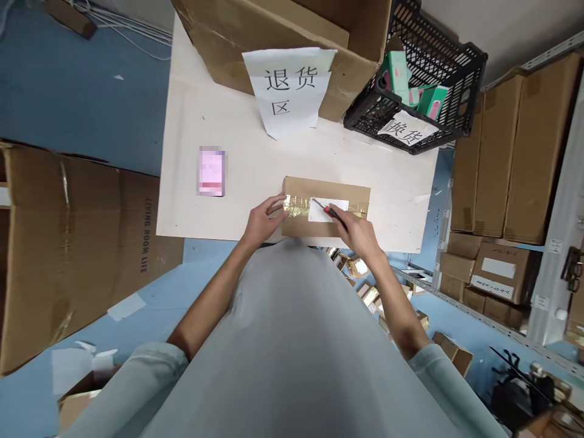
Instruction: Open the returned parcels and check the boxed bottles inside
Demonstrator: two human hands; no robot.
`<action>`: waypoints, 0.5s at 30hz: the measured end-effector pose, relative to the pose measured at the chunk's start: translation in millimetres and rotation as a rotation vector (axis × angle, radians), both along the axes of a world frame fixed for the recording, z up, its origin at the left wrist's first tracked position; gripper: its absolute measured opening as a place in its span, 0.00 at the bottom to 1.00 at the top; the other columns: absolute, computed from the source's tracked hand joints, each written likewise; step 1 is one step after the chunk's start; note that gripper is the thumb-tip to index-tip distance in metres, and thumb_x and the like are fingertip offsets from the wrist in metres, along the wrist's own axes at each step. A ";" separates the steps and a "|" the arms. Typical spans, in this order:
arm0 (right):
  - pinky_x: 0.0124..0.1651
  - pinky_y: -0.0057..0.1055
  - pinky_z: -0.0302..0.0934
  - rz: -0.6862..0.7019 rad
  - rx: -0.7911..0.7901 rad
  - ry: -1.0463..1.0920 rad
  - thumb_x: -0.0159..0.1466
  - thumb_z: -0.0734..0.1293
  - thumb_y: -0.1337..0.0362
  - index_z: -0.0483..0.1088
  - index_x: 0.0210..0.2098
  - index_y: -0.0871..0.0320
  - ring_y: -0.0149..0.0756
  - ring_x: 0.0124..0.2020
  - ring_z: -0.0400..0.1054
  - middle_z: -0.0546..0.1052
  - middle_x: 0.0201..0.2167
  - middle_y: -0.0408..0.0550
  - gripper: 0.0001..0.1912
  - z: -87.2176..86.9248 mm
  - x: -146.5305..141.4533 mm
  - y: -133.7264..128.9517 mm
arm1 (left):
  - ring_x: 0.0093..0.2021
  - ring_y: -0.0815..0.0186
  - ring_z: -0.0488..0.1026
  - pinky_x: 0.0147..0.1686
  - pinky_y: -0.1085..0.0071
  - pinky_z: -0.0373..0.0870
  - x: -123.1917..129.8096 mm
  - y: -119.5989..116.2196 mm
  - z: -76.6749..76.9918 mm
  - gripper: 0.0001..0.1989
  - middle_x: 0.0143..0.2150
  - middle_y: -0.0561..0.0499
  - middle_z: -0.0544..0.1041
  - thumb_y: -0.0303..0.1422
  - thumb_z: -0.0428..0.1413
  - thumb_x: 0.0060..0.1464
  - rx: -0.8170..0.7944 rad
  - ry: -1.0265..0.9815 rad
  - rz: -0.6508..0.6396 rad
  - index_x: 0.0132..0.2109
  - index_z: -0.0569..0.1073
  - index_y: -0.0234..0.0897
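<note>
A small cardboard box [326, 228] lies flat near the front edge of the white table, with clear tape [298, 207] along its top and a white label [320, 214] stuck in the middle. My left hand [263, 222] grips the box's left end, thumb and fingers against its edge. Wrapped in my right hand [360, 234] is a utility knife [334, 213] with a red and black handle. Its thin blade points up and left over the label; whether it touches the surface I cannot tell.
On the white table [246, 152] a pixelated pink item [212, 173] lies at left. A large open carton [228, 55] with a paper sign [292, 91] stands behind. A black crate [456, 115] holds green boxes. Shelves with cartons [502, 271] stand at right; a big carton [91, 237], left.
</note>
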State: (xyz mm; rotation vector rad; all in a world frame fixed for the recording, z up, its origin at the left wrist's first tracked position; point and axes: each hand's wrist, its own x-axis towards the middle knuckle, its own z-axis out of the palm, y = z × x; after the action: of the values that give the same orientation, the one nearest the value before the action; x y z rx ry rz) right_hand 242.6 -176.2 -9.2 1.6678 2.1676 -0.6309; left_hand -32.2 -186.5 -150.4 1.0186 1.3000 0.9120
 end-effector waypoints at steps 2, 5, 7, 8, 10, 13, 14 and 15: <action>0.50 0.31 0.66 0.156 -0.076 -0.099 0.85 0.51 0.54 0.55 0.82 0.45 0.45 0.56 0.79 0.81 0.61 0.54 0.29 5.5 -22.8 13.6 | 0.69 0.47 0.78 0.74 0.46 0.73 0.3 0.4 -1.9 0.29 0.74 0.44 0.75 0.50 0.69 0.59 -0.003 -0.012 0.007 0.62 0.79 0.42; 0.47 0.32 0.64 0.303 -0.113 -0.186 0.86 0.50 0.53 0.53 0.82 0.41 0.45 0.50 0.80 0.82 0.56 0.54 0.28 6.7 -48.5 31.2 | 0.70 0.46 0.77 0.74 0.46 0.72 1.3 1.3 -6.6 0.29 0.74 0.43 0.75 0.49 0.69 0.58 0.006 -0.039 0.008 0.61 0.80 0.41; 0.47 0.33 0.63 0.369 -0.121 -0.215 0.85 0.51 0.55 0.53 0.82 0.41 0.46 0.48 0.81 0.82 0.55 0.55 0.28 5.5 -58.4 39.9 | 0.71 0.46 0.76 0.75 0.47 0.72 2.0 1.7 -10.1 0.29 0.73 0.41 0.76 0.48 0.69 0.58 0.009 -0.055 0.013 0.61 0.79 0.40; 0.47 0.34 0.63 0.395 -0.124 -0.226 0.85 0.52 0.56 0.54 0.82 0.42 0.47 0.48 0.81 0.82 0.55 0.55 0.28 5.0 -61.4 43.2 | 0.71 0.46 0.76 0.75 0.47 0.72 2.3 1.8 -11.6 0.29 0.73 0.41 0.76 0.48 0.69 0.57 0.009 -0.064 0.017 0.61 0.79 0.40; 0.47 0.35 0.64 0.435 -0.129 -0.241 0.85 0.53 0.59 0.54 0.81 0.44 0.48 0.49 0.81 0.82 0.55 0.57 0.27 5.2 -65.1 48.1 | 0.71 0.46 0.76 0.75 0.47 0.72 2.8 1.6 -13.9 0.29 0.73 0.40 0.76 0.47 0.69 0.57 0.008 -0.084 0.026 0.61 0.79 0.39; 0.47 0.35 0.65 0.472 -0.145 -0.277 0.83 0.53 0.66 0.54 0.81 0.48 0.48 0.51 0.81 0.82 0.56 0.59 0.29 8.2 -68.3 51.9 | 0.71 0.46 0.77 0.75 0.47 0.71 2.9 1.1 -15.4 0.28 0.74 0.42 0.75 0.47 0.69 0.58 0.000 -0.099 0.020 0.62 0.79 0.40; 0.47 0.35 0.65 0.486 -0.149 -0.287 0.82 0.54 0.68 0.54 0.81 0.49 0.48 0.51 0.81 0.81 0.57 0.60 0.30 9.4 -69.5 52.7 | 0.70 0.46 0.77 0.75 0.46 0.71 2.7 1.0 -15.4 0.28 0.74 0.42 0.75 0.47 0.69 0.58 -0.004 -0.099 0.018 0.62 0.79 0.41; 0.47 0.36 0.65 0.502 -0.149 -0.296 0.81 0.54 0.70 0.54 0.81 0.49 0.49 0.51 0.81 0.81 0.57 0.60 0.31 10.6 -70.7 53.3 | 0.71 0.45 0.77 0.75 0.46 0.71 2.6 1.0 -15.3 0.29 0.74 0.42 0.75 0.47 0.69 0.58 -0.005 -0.099 0.016 0.62 0.79 0.41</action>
State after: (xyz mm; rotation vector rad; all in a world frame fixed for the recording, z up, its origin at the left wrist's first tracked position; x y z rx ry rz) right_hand 171.9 -122.9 1.4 1.0051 2.1363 -0.3620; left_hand -29.6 -185.6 -165.7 0.9490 1.2288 0.9585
